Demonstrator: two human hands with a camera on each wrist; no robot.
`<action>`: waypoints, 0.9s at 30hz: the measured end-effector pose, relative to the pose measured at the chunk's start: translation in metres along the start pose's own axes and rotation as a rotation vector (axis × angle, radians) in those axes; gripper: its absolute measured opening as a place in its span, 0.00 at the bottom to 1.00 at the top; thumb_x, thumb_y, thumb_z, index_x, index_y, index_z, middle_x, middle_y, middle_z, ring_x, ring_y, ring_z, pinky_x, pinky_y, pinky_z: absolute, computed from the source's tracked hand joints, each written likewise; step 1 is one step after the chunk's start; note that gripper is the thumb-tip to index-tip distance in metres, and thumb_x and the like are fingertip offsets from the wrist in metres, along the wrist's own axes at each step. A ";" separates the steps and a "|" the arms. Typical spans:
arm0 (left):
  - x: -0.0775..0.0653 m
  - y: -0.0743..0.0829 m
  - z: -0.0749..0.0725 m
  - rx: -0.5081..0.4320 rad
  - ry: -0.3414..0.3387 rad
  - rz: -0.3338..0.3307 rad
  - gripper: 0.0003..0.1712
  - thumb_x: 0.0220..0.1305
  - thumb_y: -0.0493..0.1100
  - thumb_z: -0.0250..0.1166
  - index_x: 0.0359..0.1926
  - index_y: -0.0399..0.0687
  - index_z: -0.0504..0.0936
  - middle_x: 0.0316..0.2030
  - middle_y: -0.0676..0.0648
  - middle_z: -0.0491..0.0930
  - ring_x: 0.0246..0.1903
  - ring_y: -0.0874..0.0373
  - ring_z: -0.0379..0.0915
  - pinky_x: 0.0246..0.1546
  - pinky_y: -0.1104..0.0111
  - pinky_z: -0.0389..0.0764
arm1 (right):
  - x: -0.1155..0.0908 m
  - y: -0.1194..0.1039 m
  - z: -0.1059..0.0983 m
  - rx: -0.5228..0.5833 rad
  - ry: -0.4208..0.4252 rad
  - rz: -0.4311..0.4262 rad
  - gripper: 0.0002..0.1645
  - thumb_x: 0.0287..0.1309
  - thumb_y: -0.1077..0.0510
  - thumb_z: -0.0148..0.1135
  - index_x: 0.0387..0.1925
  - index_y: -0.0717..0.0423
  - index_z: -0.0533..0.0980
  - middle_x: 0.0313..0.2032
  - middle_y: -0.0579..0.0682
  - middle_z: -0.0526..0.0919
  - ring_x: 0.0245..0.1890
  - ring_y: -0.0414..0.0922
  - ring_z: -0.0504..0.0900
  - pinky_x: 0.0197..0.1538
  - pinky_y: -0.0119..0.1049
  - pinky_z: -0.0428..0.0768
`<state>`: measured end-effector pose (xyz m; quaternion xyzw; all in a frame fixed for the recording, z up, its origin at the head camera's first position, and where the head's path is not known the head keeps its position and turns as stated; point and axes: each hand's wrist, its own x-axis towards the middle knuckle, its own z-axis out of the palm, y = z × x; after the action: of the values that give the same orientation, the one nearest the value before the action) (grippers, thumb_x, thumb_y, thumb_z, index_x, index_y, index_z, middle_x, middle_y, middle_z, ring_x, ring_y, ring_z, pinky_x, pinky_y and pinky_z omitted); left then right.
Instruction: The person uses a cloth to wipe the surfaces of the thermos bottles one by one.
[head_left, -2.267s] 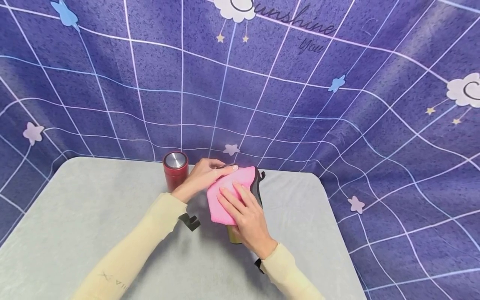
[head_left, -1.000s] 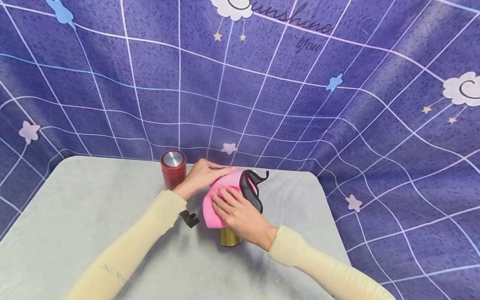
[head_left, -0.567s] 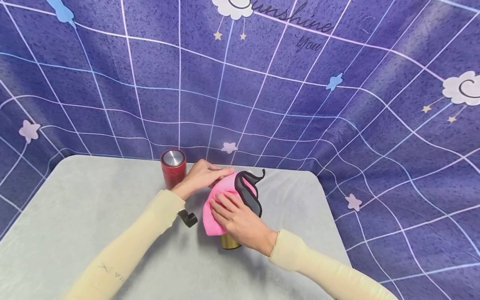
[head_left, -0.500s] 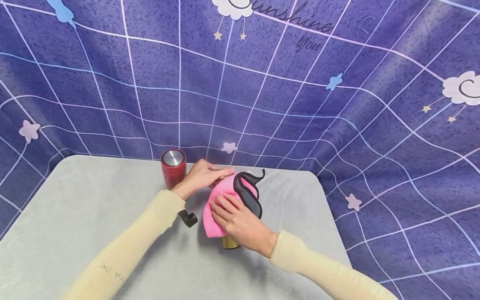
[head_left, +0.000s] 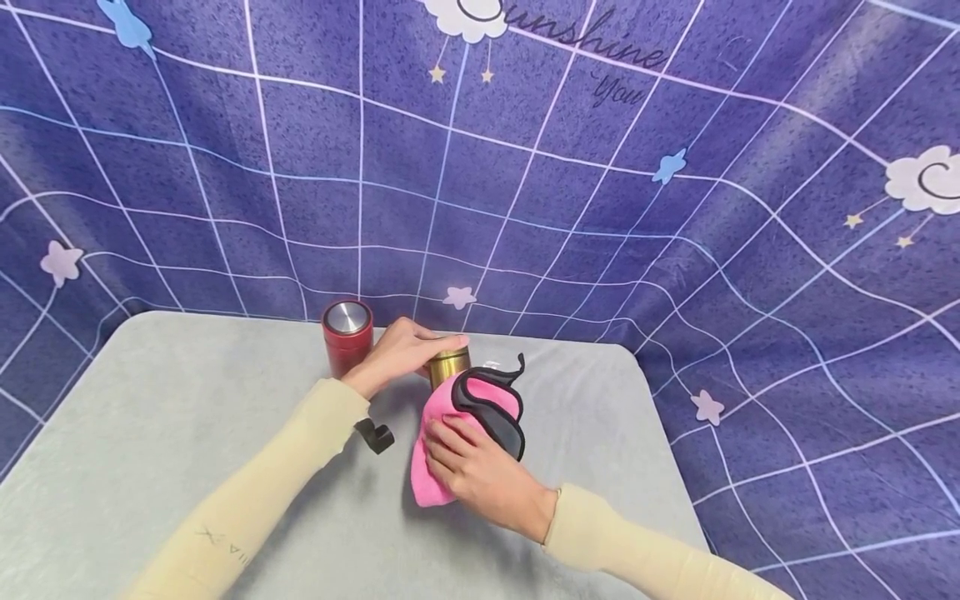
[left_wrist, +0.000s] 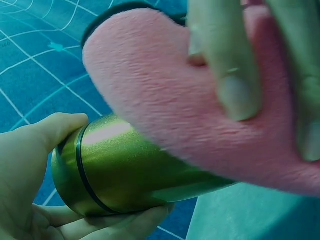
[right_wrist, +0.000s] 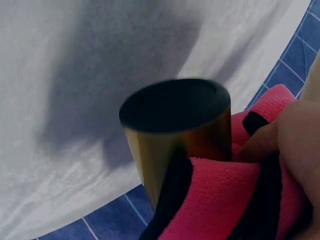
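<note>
My left hand (head_left: 400,354) grips the lid end of a gold thermos (head_left: 448,364), thumb across its top and fingers underneath in the left wrist view. The thermos is tilted, its black base (right_wrist: 175,106) pointing toward me over the table. A pink plush cloth (head_left: 429,483) with a grey back and black edging is draped around its body. My right hand (head_left: 480,475) holds this cloth against the thermos, fingers on top and thumb on the other side. The cloth hides the lower body of the thermos in the head view.
A red thermos (head_left: 347,342) with a silver lid stands upright just left of my left hand, near the back edge. The table (head_left: 187,400) has a pale grey cover. A blue-purple curtain (head_left: 375,192) with a line grid hangs behind and to the right.
My right hand and the cloth have slid down the thermos toward its base, uncovering the gold upper part. The cloth has folded, showing more grey backing. My left hand has stayed nearly still.
</note>
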<state>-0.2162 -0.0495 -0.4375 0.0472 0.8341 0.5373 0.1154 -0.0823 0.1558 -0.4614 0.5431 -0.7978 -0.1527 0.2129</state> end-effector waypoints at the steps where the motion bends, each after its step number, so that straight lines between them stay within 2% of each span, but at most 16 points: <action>1: 0.000 0.000 0.000 -0.010 0.000 -0.001 0.40 0.51 0.77 0.78 0.50 0.50 0.94 0.33 0.49 0.91 0.27 0.53 0.88 0.37 0.60 0.85 | -0.001 -0.002 0.000 0.000 -0.003 -0.005 0.21 0.69 0.61 0.61 0.60 0.53 0.84 0.63 0.49 0.85 0.73 0.50 0.74 0.81 0.47 0.62; 8: 0.004 -0.004 -0.002 -0.033 -0.009 -0.010 0.41 0.51 0.76 0.78 0.51 0.49 0.94 0.35 0.48 0.91 0.27 0.51 0.90 0.41 0.55 0.88 | -0.009 -0.013 0.005 -0.014 -0.042 -0.031 0.19 0.69 0.60 0.61 0.58 0.50 0.84 0.61 0.46 0.86 0.72 0.49 0.74 0.80 0.46 0.64; 13: 0.004 -0.005 -0.002 -0.032 -0.012 -0.008 0.42 0.51 0.77 0.78 0.51 0.49 0.94 0.33 0.47 0.91 0.28 0.50 0.90 0.45 0.51 0.87 | -0.013 -0.018 0.007 -0.025 -0.046 -0.039 0.17 0.72 0.59 0.56 0.56 0.49 0.85 0.59 0.44 0.87 0.71 0.49 0.75 0.78 0.46 0.67; 18: 0.003 -0.005 -0.004 -0.049 -0.010 -0.001 0.39 0.52 0.76 0.78 0.50 0.50 0.94 0.34 0.48 0.92 0.28 0.51 0.90 0.40 0.56 0.89 | -0.016 -0.021 0.010 -0.017 -0.017 -0.051 0.19 0.71 0.60 0.51 0.52 0.49 0.86 0.55 0.44 0.88 0.68 0.48 0.78 0.76 0.44 0.69; 23: 0.001 -0.003 -0.007 -0.062 -0.005 -0.003 0.37 0.53 0.75 0.78 0.47 0.49 0.95 0.34 0.49 0.92 0.29 0.52 0.89 0.36 0.62 0.88 | -0.018 -0.019 0.014 0.000 0.013 -0.059 0.18 0.68 0.59 0.56 0.52 0.49 0.86 0.57 0.45 0.87 0.68 0.48 0.78 0.77 0.44 0.69; 27: 0.001 -0.001 -0.007 -0.080 0.008 -0.004 0.36 0.51 0.76 0.78 0.41 0.51 0.95 0.33 0.49 0.91 0.29 0.52 0.89 0.36 0.62 0.88 | -0.020 -0.012 0.017 0.001 0.036 -0.046 0.20 0.67 0.59 0.58 0.56 0.47 0.86 0.62 0.45 0.86 0.70 0.47 0.77 0.77 0.43 0.67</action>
<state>-0.2191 -0.0556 -0.4357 0.0389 0.8126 0.5701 0.1151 -0.0747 0.1704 -0.4849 0.5639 -0.7812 -0.1473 0.2237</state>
